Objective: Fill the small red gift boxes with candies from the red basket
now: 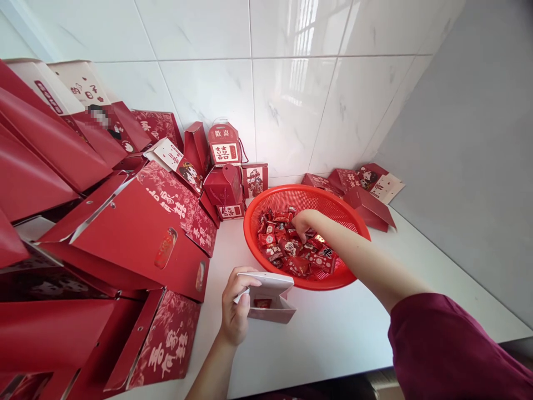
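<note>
My left hand (236,305) grips the edge of a small paper candy box (272,315), its open top facing me. Inside that box lies a red wrapped candy (262,303). Just beyond it stands a red plastic colander basket (250,239), the box close to its near rim. Several red wrapped candies (291,247) cover the basket's bottom. My right hand (306,222) reaches over the basket's right rim and down among the candies. Its fingers point downward, bent together, and their tips are partly hidden, so what they hold cannot be made out.
Red gift boxes (137,233) are heaped along the left side. Small red boxes (225,186) stand stacked against the tiled wall (287,111), and more folded boxes (366,203) lie behind the basket at right. The white table (325,333) ends at a near edge.
</note>
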`<state>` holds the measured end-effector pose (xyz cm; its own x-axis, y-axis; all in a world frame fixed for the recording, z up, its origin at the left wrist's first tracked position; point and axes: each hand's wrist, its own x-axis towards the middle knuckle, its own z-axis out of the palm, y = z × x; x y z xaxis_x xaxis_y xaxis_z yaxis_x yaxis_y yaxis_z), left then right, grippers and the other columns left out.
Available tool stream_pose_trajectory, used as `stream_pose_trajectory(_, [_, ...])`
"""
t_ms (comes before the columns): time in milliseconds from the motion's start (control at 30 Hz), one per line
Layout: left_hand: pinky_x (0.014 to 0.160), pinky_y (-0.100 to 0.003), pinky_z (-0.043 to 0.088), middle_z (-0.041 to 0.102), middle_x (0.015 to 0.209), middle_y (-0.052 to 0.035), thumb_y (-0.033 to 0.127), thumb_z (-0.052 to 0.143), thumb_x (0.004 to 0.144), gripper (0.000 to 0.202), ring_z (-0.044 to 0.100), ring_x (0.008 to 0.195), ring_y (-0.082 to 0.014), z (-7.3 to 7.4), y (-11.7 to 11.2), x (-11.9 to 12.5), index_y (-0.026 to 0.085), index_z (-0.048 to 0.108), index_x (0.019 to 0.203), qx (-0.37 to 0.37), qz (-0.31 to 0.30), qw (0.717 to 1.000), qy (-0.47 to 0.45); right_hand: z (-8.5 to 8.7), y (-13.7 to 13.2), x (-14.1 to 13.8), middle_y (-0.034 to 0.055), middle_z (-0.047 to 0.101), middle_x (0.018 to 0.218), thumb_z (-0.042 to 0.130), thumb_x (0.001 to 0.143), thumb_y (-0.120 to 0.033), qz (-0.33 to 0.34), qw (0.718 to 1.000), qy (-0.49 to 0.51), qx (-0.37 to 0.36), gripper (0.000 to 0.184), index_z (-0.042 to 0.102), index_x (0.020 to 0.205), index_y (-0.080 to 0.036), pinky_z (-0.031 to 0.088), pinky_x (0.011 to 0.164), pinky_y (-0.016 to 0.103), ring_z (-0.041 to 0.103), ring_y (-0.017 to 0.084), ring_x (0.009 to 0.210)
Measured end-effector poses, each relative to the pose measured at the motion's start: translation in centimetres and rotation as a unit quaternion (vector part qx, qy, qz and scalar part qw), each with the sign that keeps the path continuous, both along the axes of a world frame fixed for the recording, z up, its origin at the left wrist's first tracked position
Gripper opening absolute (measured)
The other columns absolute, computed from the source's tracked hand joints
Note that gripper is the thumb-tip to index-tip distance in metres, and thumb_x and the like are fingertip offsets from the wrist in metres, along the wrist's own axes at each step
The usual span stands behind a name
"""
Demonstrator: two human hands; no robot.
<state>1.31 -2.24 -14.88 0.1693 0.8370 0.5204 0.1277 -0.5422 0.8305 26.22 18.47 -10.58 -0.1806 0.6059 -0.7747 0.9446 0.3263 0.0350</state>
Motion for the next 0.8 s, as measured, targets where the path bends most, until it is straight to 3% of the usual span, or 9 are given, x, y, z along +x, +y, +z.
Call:
stream_pose_trajectory(133, [0.084,-0.04,0.046,0.061,0.107,-0.0115,0.041,0.039,0.093,0.032,0.053,0.107,-0.0279,0.0,0.0,0.0,0.019,0.063,0.093,0.005,-0.002,1.0,-0.006,3.3,-1.9,-0.4,0.0099,0.07,0.089,0.086,0.052,-0.028,0.017,0.997,0.058,0.057,0.042,0.072,0.088,-0.011,0.049,0.074,0.035,0.065,0.03,0.088])
stream_pose_trajectory(267, [0.085,-0.039,0.045,0.06,0.107,-0.0108,0.039,0.038,0.094,0.031,0.052,0.109,-0.0276,0.1,-0.1,-0.2,0.02,0.062,0.094,0.007,-0.014,1.0,-0.006,7.9,-6.7,0.1,0.0063,0.068,0.11,0.065,0.077,-0.017,0.024,0.965,0.184,0.188,0.038,0.063,0.115,-0.019,0.048,0.083,0.03,0.063,0.024,0.102])
stream_pose_trajectory(300, [0.085,-0.039,0.045,0.06,0.107,-0.0105,0.04,0.038,0.094,0.031,0.052,0.109,-0.0273,0.1,-0.1,-0.2,0.02,0.062,0.094,0.007,-0.017,1.0,-0.004,8.9,-8.4,0.2,0.0056,0.064,0.118,0.056,0.082,-0.014,0.019,0.941,0.234,0.242,0.04,0.057,0.122,-0.02,0.047,0.089,0.029,0.06,0.022,0.107])
stream_pose_trajectory(367, [0.085,-0.039,0.045,0.059,0.108,-0.0102,0.04,0.037,0.094,0.031,0.052,0.107,-0.0266,0.1,-0.1,-0.2,0.02,0.061,0.094,0.006,-0.022,1.0,-0.002,10.5,-11.7,0.3,0.0052,0.062,0.122,0.052,0.085,-0.011,-0.002,0.816,0.443,0.371,0.04,0.055,0.124,-0.021,0.048,0.094,0.031,0.059,0.02,0.11])
stream_pose_trajectory(433, [0.085,-0.039,0.045,0.059,0.109,-0.0101,0.04,0.037,0.094,0.031,0.053,0.105,-0.0263,0.2,-0.2,-0.2,0.02,0.061,0.094,0.005,-0.023,1.0,-0.004,11.2,-14.6,0.1,0.0046,0.059,0.128,0.053,0.087,-0.014,-0.006,0.727,0.562,0.394,0.047,0.051,0.132,-0.025,0.051,0.093,0.034,0.057,0.02,0.114])
stream_pose_trajectory(500, [0.084,-0.039,0.045,0.059,0.108,-0.0102,0.041,0.037,0.094,0.031,0.053,0.105,-0.0264,0.3,-0.2,-0.2,0.02,0.061,0.094,0.005,-0.022,1.0,-0.005,11.3,-16.5,-0.3,0.0042,0.057,0.131,0.055,0.087,-0.016,-0.002,0.683,0.63,0.369,0.055,0.045,0.14,-0.029,0.053,0.094,0.037,0.056,0.021,0.117])
stream_pose_trajectory(600, [0.083,-0.039,0.045,0.06,0.107,-0.0108,0.041,0.037,0.094,0.032,0.052,0.105,-0.027,0.2,-0.2,-0.2,0.02,0.061,0.094,0.001,-0.022,1.0,-0.003,10.8,-17.5,-0.7,0.0049,0.061,0.126,0.056,0.088,-0.016,-0.01,0.654,0.685,0.322,0.064,0.037,0.147,-0.03,0.055,0.093,0.039,0.058,0.023,0.116])
stream_pose_trajectory(667, [0.083,-0.039,0.045,0.061,0.107,-0.0113,0.042,0.036,0.094,0.033,0.052,0.105,-0.0273,0.1,-0.2,-0.2,0.02,0.061,0.093,0.0,-0.023,1.0,-0.004,10.5,-17.4,-0.7,0.0053,0.062,0.124,0.057,0.088,-0.016,-0.013,0.643,0.691,0.329,0.065,0.036,0.147,-0.03,0.056,0.09,0.039,0.059,0.023,0.114])
stream_pose_trajectory(800, [0.085,-0.04,0.044,0.062,0.106,-0.0113,0.042,0.036,0.094,0.034,0.052,0.105,-0.0275,0.1,0.0,0.0,0.019,0.061,0.093,0.003,-0.025,1.0,-0.013,10.7,-17.3,-0.5,0.0047,0.061,0.123,0.055,0.089,-0.013,0.019,0.654,0.655,0.378,0.061,0.039,0.145,-0.031,0.055,0.089,0.036,0.059,0.021,0.11])
